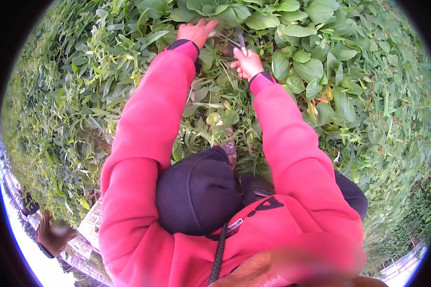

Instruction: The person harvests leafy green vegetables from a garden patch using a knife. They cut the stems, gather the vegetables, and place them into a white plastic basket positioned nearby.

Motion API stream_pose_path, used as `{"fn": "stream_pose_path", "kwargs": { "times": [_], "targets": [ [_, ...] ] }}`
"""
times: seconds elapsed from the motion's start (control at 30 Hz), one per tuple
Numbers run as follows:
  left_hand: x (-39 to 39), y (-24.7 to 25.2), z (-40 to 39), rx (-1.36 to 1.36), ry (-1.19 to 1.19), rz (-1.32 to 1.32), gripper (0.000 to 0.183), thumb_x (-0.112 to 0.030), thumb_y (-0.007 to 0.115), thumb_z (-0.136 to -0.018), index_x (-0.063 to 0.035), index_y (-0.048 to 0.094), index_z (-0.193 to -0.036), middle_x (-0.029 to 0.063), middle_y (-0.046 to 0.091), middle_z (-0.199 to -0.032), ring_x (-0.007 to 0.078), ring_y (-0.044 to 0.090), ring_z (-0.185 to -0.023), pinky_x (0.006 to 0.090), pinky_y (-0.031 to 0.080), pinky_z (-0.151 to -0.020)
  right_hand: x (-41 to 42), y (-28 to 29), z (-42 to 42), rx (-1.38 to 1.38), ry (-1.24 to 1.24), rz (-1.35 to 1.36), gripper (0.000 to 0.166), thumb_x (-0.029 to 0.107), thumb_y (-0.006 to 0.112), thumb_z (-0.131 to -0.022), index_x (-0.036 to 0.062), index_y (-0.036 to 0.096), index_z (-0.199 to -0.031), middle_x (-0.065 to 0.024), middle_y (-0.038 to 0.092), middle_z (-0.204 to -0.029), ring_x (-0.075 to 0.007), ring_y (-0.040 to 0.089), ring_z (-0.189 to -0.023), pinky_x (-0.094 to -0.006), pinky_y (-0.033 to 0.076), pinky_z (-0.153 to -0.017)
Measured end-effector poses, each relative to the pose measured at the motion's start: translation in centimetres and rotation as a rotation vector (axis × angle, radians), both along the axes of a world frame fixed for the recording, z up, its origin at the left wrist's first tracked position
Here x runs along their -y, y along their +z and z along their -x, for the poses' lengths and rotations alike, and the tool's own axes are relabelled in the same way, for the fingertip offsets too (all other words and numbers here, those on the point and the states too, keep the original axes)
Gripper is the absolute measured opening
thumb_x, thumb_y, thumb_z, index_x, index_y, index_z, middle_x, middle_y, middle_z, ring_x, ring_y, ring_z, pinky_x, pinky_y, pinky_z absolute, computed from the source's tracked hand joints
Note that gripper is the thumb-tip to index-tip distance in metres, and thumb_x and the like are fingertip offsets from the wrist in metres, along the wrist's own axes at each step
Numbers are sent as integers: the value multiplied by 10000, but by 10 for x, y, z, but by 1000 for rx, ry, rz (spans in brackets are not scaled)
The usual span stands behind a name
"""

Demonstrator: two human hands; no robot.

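Observation:
Broad-leaved greens, which look like bok choy (233, 14), grow at the top of the view. My left hand (197, 33) reaches in at their base. Leaves cover some of its fingertips, so whether it grips a stem cannot be told. To its right, my right hand (249, 64) is closed around a knife, its handle mostly hidden in the fist. The narrow metal knife blade (241, 38) points up towards the same plant. Between the two hands lie pale stems and a patch of dark soil.
More leafy greens (309, 68) stand right of my right hand, some leaves yellowed. Narrow-leaved weeds (93, 71) spread on the left. Cut or fallen leaves (208, 104) litter the ground before my knees. Plastic crates (91, 219) and another person (54, 233) are at lower left.

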State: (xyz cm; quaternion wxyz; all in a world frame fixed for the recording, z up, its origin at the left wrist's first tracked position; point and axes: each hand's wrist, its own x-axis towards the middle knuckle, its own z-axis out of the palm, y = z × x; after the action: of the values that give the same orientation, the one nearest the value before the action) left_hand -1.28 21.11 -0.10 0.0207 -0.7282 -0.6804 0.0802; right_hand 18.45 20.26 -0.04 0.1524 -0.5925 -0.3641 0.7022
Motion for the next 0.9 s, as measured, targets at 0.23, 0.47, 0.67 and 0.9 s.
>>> {"fn": "stream_pose_path", "kwargs": {
  "times": [0.23, 0.47, 0.67, 0.9],
  "targets": [
    [14, -16, 17, 189, 132, -9, 750, -22, 489, -739, -324, 214, -1368, 105, 582, -1105, 279, 629, -804, 397, 477, -698, -19, -21, 11, 156, 150, -156, 272, 302, 551, -860, 45, 461, -857, -73, 554, -611, -115, 429, -408, -274, 358, -346],
    [14, -10, 22, 429, 246, 86, 714, 39, 493, -702, -227, 260, -1323, 166, 558, -1130, 353, 580, -926, 460, 461, -737, -35, -46, 12, 39, 9, 43, 331, 368, 541, -862, 46, 468, -879, -50, 522, -637, -97, 404, -439, -245, 361, -377],
    [15, -18, 28, 473, 227, 47, 561, 27, 499, -705, -123, 331, -1219, 174, 569, -1093, 370, 575, -921, 455, 467, -727, -37, -53, 18, 5, 62, 70, 316, 333, 544, -866, 26, 471, -890, -62, 518, -631, -98, 407, -422, -254, 369, -365],
    [14, -25, 34, 544, 248, 48, 674, 50, 523, -685, -173, 294, -1279, 178, 563, -1107, 373, 571, -930, 462, 464, -736, -37, -57, 20, 25, 79, 16, 299, 309, 531, -877, 17, 469, -880, -72, 511, -623, -106, 404, -411, -263, 370, -353]
  ]
}}
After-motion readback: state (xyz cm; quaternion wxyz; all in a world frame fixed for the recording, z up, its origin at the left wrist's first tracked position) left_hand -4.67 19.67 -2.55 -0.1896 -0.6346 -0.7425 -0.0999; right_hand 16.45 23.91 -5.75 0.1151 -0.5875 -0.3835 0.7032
